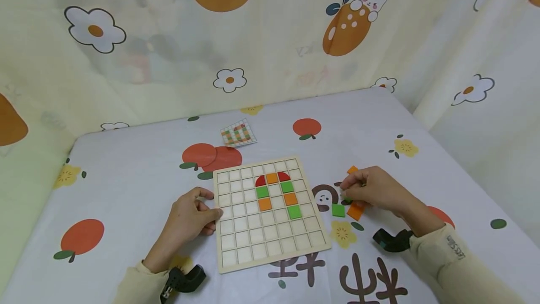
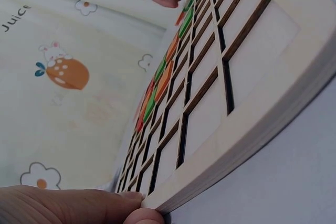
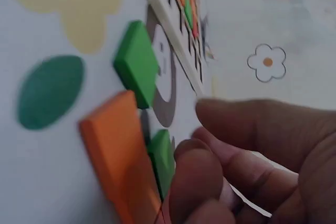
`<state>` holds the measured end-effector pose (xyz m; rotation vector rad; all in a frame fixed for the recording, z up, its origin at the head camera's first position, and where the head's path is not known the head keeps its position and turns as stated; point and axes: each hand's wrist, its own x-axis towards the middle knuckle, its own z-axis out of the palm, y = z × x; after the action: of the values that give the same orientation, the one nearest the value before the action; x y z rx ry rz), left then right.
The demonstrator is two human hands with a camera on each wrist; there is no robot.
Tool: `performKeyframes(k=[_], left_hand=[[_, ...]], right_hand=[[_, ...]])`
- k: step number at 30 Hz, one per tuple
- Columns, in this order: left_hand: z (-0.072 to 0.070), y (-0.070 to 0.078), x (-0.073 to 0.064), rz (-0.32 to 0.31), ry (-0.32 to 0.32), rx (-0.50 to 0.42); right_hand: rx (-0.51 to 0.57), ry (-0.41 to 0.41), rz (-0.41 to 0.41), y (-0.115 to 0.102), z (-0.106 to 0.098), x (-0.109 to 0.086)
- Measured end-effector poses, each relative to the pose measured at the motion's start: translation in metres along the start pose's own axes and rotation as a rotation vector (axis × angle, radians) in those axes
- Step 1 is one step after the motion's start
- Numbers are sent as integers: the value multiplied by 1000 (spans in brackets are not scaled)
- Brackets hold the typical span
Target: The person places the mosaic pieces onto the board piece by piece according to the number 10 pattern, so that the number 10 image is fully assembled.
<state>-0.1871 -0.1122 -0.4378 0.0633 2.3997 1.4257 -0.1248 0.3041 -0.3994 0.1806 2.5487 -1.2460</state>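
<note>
Pinching the board [image 1: 253, 222] by its left side, my left grip [image 1: 187, 215] is on the side nearer the desk's [image 1: 139, 168] left edge. The board lies mid-desk, red, orange and green tiles [image 1: 272, 178] set in it. Toward the desk's right edge, I hold my right grip [image 1: 375, 189], thumb and forefinger parted, over loose tiles [image 1: 338, 210]. A card [image 1: 238, 133] lies near the far edge.

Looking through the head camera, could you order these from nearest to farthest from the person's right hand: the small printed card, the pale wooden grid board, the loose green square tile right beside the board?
1. Loose green square tile, just left of the right hand.
2. Pale wooden grid board, farther left.
3. Small printed card, beyond the board's far edge.
</note>
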Motion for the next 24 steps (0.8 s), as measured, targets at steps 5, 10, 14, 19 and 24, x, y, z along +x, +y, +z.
performKeyframes(k=[5, 10, 14, 19, 24], left_hand=[[0, 1, 0, 3, 6, 2], [0, 1, -1, -10, 7, -11], [0, 2, 0, -4, 13, -10], [0, 0, 0, -3, 15, -12], [0, -1, 0, 0, 18, -10]], right_hand=[[-94, -31, -59, 1, 9, -6], [-169, -2, -90, 0, 21, -9], [-214, 30, -83, -1, 25, -10], [-253, 54, -93, -5, 27, -11], [-209, 38, -116, -7, 27, -13]])
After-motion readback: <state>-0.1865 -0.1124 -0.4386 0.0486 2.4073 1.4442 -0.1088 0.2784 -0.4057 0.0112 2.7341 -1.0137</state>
